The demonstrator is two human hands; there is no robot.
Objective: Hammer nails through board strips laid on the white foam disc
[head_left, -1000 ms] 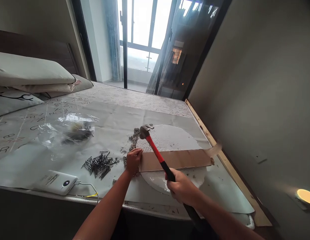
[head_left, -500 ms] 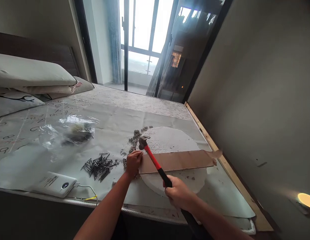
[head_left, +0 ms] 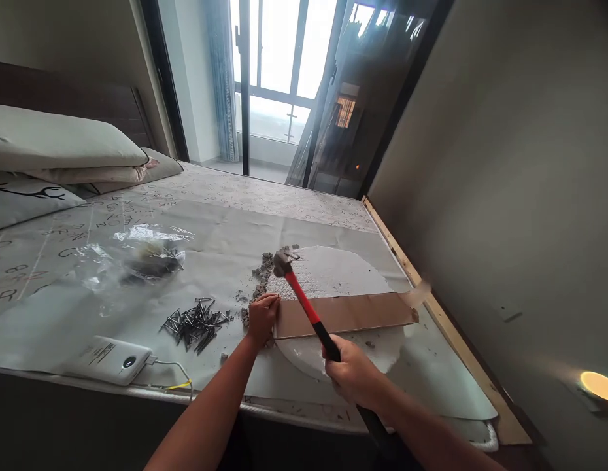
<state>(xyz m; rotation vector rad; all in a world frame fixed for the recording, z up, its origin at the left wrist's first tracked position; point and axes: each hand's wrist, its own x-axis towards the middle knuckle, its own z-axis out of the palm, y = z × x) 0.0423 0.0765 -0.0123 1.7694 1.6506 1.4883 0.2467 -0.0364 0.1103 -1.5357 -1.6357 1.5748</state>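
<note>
My right hand [head_left: 355, 374] is wrapped round the black grip of a claw hammer [head_left: 304, 302] with a red and black handle, whose steel head is raised above the left end of a brown wooden board [head_left: 350, 313]. The board lies across a round white foam slab [head_left: 333, 271] on the covered bed. My left hand [head_left: 261, 317] is closed in a pinch at the board's left end; what it pinches is too small to make out. Grey rubble crumbs [head_left: 259, 278] lie beside the slab.
A pile of dark nails [head_left: 195, 322] lies left of my left hand. A white power bank [head_left: 110, 360] with a cable sits at the bed's near edge. A clear plastic bag [head_left: 137, 258] lies further left, pillows [head_left: 59, 147] beyond. A wooden strip [head_left: 431, 307] runs along the right wall.
The hammer head came down towards my left hand's fingertips half a second ago and has risen again, back to about where it was one second ago. My left hand stayed in place.
</note>
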